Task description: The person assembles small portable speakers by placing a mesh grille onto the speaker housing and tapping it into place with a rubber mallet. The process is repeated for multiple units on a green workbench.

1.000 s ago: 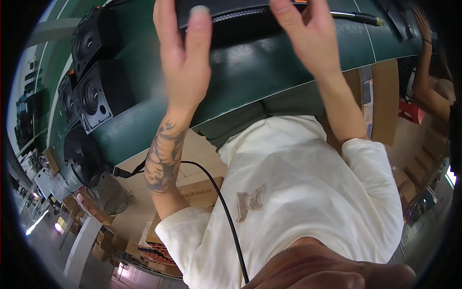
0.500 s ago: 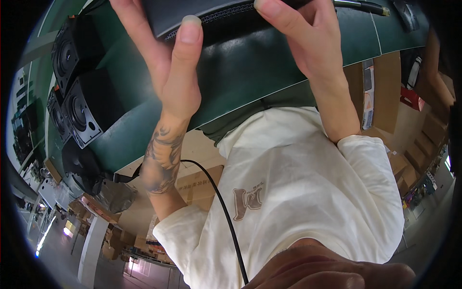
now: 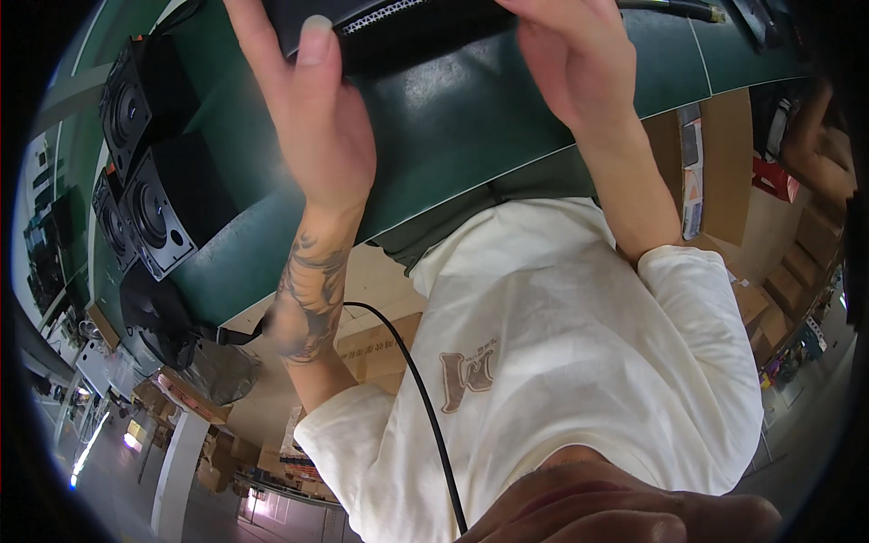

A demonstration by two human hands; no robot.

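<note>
On the green counter [image 3: 471, 127], at the top edge of the head view, a long black unit [image 3: 398, 23] with a pale perforated strip along its front lies crosswise, and both hands are on it. The left hand [image 3: 312, 118] is spread flat against the unit's left end, fingers stretched up past the frame edge and thumb laid on its front face; it presses rather than wraps. The right hand [image 3: 566, 59] rests on the unit's right part, fingers curved over the top where they go out of view, so how firmly it clasps cannot be told. Neither hand is closed around the unit.

Left of the black unit, black speaker boxes [image 3: 149, 204] stand in a row along the counter's edge, their round cones facing out. Right of the unit a thin dark cable or rod [image 3: 670, 9] runs along the counter. Below the unit a black cord [image 3: 407, 362] crosses the person's cream shirt [image 3: 561, 362]. Cardboard boxes [image 3: 724, 163] stand beyond the counter's near edge.

As a judgement: the unit sits flat on the counter and is being steadied or shifted; nothing shows it joined to the speaker boxes or cabled up, so most handling looks undone.
</note>
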